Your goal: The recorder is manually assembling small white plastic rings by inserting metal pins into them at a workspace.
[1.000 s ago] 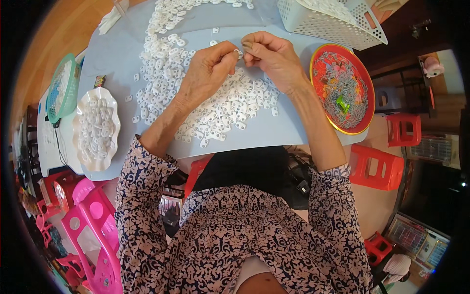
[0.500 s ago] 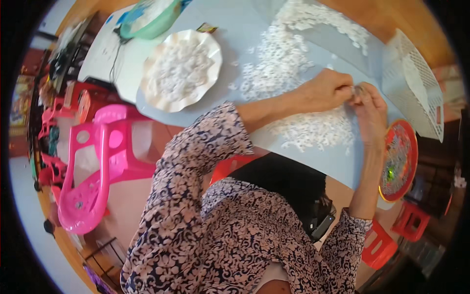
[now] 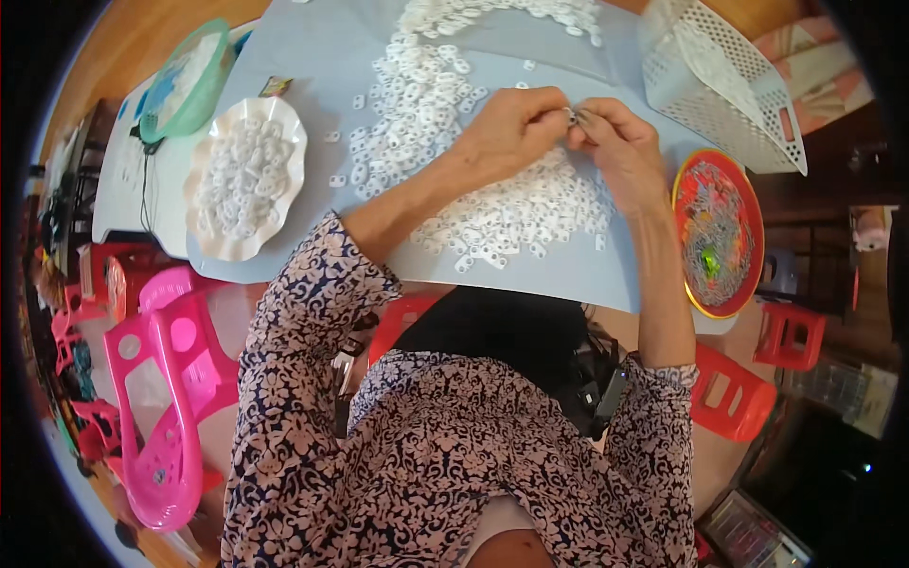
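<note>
At the far left a pink plastic chair is standing on the floor, and above it on the bench a white scalloped dish is lying heaped with small white plastic pieces. Moving right, a loose pile of white pieces is spreading across the pale blue sheet, directly under both hands. The left hand is curling its fingers nearly closed, pinching a tiny part at the fingertips. The right hand is meeting it tip to tip, also pinched almost shut on the same small metallic-looking part, too small to identify. Judging from this, the person is fitting or joining two little pieces together just above the pile; the next move is likely calling for fine, steady fingertip pressure. Further right, a red round tray of mixed small bits is sitting near the right wrist, with a white perforated basket tipped above it.
</note>
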`<action>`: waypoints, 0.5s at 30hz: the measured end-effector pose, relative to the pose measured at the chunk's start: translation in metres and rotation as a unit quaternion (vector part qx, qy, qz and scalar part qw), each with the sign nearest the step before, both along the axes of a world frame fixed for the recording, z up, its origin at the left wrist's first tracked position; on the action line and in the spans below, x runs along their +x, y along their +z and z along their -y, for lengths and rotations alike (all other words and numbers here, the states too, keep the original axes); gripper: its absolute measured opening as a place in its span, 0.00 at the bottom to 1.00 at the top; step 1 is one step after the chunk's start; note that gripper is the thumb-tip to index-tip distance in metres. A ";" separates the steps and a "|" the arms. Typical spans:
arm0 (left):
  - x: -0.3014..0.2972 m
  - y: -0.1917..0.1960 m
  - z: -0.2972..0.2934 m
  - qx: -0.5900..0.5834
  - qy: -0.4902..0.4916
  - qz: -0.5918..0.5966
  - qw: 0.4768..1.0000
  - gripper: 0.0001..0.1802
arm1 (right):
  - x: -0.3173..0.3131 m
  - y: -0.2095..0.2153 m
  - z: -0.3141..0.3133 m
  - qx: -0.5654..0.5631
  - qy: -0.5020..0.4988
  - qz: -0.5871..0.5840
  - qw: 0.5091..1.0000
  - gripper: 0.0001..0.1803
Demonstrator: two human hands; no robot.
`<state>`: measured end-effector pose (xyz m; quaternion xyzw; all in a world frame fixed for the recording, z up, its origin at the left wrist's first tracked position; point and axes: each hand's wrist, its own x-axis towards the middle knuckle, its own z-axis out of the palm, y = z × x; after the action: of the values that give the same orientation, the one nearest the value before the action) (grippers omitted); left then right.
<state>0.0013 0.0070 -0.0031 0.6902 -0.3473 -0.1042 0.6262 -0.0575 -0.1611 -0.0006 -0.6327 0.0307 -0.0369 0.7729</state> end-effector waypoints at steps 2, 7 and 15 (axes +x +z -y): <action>-0.002 0.004 0.000 0.047 -0.014 -0.006 0.999 0.11 | -0.002 0.002 0.000 0.013 -0.015 -0.003 1.000 0.09; -0.004 0.006 0.001 0.041 -0.012 -0.014 0.999 0.10 | -0.002 0.006 0.001 -0.003 -0.048 0.012 0.999 0.09; -0.007 0.006 0.003 0.034 -0.015 -0.019 0.999 0.11 | 0.003 -0.002 -0.005 0.020 -0.054 0.046 0.997 0.09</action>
<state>-0.0056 0.0042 0.0032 0.7038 -0.3421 -0.1388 0.6069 -0.0547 -0.1561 -0.0031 -0.6125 0.0295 -0.1071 0.7826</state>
